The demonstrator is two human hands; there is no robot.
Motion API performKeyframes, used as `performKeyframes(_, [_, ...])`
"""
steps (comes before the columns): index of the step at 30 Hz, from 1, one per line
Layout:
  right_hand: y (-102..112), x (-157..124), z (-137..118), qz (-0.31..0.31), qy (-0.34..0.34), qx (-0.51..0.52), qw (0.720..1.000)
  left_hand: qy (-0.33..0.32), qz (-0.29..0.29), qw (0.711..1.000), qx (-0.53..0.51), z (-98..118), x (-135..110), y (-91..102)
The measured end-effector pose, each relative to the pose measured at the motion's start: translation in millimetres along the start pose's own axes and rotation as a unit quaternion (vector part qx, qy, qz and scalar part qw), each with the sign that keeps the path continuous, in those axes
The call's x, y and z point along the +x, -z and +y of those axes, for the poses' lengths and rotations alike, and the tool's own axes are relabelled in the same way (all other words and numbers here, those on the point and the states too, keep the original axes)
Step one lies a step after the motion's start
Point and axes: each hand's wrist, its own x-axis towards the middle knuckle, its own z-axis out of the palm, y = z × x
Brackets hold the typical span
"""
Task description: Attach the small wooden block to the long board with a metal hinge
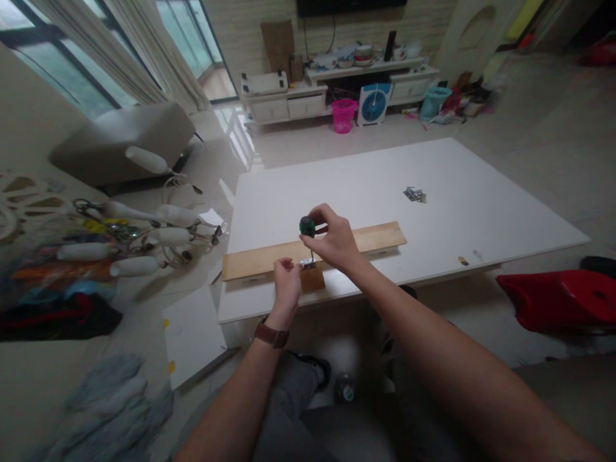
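1. A home living room: a dark television (351,5) hangs at the top centre on a pale wall, above a long low white cabinet (289,106).
2. Stacked bowls (356,56) sit on that cabinet; a small fan (374,104), a pink basket (343,115) and a teal basket (434,101) stand on the floor before it.
3. Upper left: tall windows (72,70) with pale curtains (144,58), and a grey sofa (120,138) beneath.
4. Centre: a low white table (457,212) on glossy floor tiles (529,128); a red plastic stool (558,298) at lower right.
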Motion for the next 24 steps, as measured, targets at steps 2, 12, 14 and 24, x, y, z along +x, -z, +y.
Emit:
performKeyframes(2, [0.4, -0.1, 0.8, -0.003, 0.014, 0.004, 1.0, -0.066, -0.033, 0.997, 0.017, 14.2, -2.6, -5.1])
performKeyframes(12, [4.6, -3.1, 2.4, -0.031, 0.072, 0.02, 0.997, -0.174, -0.182, 0.965, 0.071, 53.2, -5.6, -12.9])
performKeyframes(14, [5.0, -3.4, 3.0, -0.036, 0.066, 0.019, 0.997, -0.182, -0.156, 0.967, 0.089, 55.5, -5.4, -12.9])
performKeyframes(24, [2.0, -1.0, 6.5, -0.011, 0.003, -0.001, 1.0, -0.16, -0.139, 0.976, 0.059, 56.6, -4.7, -20.6])
